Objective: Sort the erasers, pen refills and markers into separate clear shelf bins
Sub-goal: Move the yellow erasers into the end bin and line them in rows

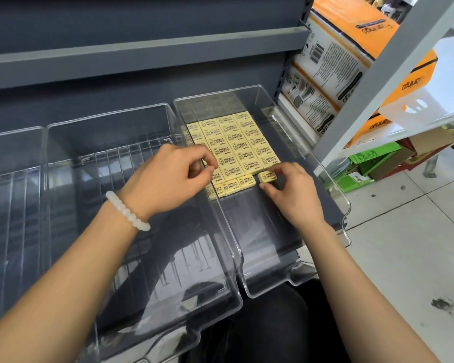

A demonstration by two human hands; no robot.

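At frame centre, in the right bin, the right hand pinches a light, grippy eraser by its short ends (left hand curled, contents hidden) beside the rows.

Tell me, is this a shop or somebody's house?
Probably a shop. Grey metal shelving holds clear bins, many identical yellow erasers lie in rows, and wrapped tissue packs are stacked alongside.
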